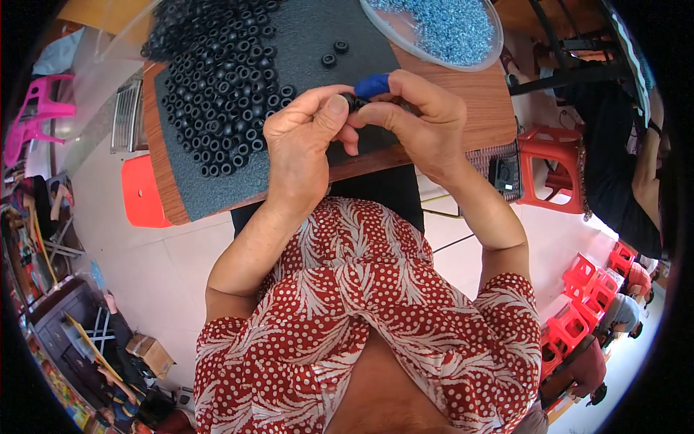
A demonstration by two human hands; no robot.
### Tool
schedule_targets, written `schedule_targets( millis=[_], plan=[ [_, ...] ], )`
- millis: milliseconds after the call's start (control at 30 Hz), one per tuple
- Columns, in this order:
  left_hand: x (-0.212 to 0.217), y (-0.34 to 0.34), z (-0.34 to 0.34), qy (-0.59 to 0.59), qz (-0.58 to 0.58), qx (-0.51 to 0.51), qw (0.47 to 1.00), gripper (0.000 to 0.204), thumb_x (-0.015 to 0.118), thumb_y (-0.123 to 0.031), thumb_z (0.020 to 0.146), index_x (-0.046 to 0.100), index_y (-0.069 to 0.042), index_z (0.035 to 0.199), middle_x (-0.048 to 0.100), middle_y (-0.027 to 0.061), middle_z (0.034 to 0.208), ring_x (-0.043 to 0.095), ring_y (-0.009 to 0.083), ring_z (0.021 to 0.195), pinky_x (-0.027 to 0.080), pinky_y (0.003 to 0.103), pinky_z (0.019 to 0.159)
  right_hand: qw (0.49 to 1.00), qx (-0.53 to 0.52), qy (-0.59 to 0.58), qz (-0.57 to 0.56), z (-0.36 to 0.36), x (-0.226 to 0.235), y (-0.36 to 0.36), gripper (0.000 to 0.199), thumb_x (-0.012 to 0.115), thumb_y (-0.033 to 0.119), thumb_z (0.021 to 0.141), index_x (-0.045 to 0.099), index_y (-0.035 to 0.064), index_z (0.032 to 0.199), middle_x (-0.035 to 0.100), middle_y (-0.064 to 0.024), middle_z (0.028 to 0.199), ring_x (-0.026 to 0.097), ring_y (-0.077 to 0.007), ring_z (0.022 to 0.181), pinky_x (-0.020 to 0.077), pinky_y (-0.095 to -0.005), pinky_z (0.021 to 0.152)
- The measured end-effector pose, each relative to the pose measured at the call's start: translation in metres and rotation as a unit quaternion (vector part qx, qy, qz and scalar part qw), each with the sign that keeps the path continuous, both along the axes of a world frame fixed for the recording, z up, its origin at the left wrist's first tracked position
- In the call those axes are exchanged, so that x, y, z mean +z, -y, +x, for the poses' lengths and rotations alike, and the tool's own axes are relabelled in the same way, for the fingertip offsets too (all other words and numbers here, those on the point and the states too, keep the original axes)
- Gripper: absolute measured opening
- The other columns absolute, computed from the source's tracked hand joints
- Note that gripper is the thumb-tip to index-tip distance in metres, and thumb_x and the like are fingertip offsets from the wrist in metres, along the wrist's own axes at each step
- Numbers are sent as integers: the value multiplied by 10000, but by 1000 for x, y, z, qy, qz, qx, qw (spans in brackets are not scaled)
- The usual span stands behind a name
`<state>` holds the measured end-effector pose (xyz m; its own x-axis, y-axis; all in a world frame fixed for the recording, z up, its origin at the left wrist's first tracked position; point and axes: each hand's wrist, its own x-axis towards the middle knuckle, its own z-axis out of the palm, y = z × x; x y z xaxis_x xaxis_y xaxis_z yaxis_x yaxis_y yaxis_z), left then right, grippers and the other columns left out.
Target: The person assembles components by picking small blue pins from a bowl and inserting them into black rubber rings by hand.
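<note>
My left hand (pixel 303 141) is closed, thumb and fingers pinching a small black ring-shaped piece (pixel 350 100) above the table's near side. Meeting it from the other side, my right hand (pixel 426 119) is also closed, with its thumb and index fingertip at the same piece. A blue cover (pixel 372 86) wraps that index fingertip. The fingers hide most of the piece, and I cannot make out whether a smaller part is in it. Beside my left hand spreads a large heap of black rings (pixel 224 116). Two loose black rings (pixel 335 55) lie beyond my hands.
A dark grey mat (pixel 369 43) covers much of the wooden table (pixel 484 108). At the far right stands a shallow clear tray (pixel 396 22) of tiny shiny blue pieces (pixel 455 32). Red stools (pixel 553 170) stand to the right, and a person in dark clothes (pixel 611 152) is beyond.
</note>
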<state>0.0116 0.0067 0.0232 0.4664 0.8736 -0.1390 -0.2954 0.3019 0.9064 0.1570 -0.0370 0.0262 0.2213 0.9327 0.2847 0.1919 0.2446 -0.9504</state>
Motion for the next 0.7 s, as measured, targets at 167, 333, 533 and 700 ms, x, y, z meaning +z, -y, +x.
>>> schedule_targets(
  millis=[167,333,533,700],
  plan=[
    [0,-1,0,14,-9,-8,1000,253,518,-151,918,564,68,1035,605,87,749,550,122,596,456,258,540,999,15,-15,-26,2,6,0,57,656,-7,725,632,-15,775,602,-22,697,540,-53,653,432,-211,575],
    [-1,-3,-1,7,-10,-12,1000,256,520,-159,917,567,66,1029,612,92,751,549,116,595,450,247,539,991,38,-103,-75,4,8,-2,20,641,-28,734,624,-28,744,634,-35,685,561,-57,647,451,-208,591],
    [0,-1,-1,-4,0,-14,1000,257,532,-168,911,574,63,1016,617,90,758,547,112,587,447,239,534,978,80,-175,-84,6,8,-3,33,649,-25,746,619,-26,760,645,-55,703,588,-78,667,473,-216,626],
    [1,-1,0,-6,5,-20,1000,243,528,-156,912,578,58,1014,609,79,745,544,109,582,447,233,529,982,75,-157,-77,8,4,-3,46,657,-24,749,620,-24,776,644,-51,710,586,-77,670,478,-221,634]
  ],
)
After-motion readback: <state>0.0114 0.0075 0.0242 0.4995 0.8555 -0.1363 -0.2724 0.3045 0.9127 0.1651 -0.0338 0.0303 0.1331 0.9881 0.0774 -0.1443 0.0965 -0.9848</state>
